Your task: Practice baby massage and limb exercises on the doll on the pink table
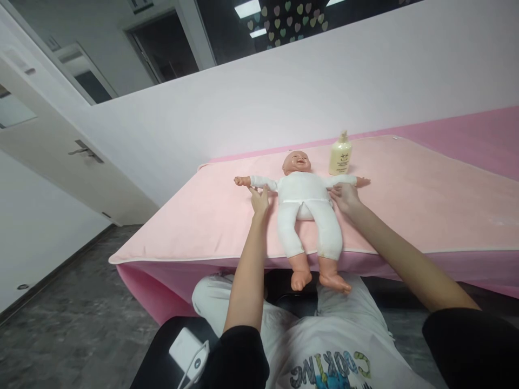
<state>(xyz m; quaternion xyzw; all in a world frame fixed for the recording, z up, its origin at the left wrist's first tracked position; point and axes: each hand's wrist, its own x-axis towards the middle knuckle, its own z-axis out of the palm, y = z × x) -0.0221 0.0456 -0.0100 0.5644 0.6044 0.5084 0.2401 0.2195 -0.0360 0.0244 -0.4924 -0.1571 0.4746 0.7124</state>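
Observation:
A baby doll with a white cloth body and plastic head, hands and feet lies face up, its arms stretched out sideways. Its feet hang over the table's near edge. My left hand is at the doll's arm on the left, thumb and fingers about the sleeve near the plastic hand. On the other side, my right hand has its fingers curled on the doll's other arm, close to the body; part of the grip is hidden. Behind that arm stands a pale yellow pump bottle.
A pink mat covers the table, which stands against a white wall. To the left is a door with a lever handle. A white device with a cable lies on a black surface beside my left elbow.

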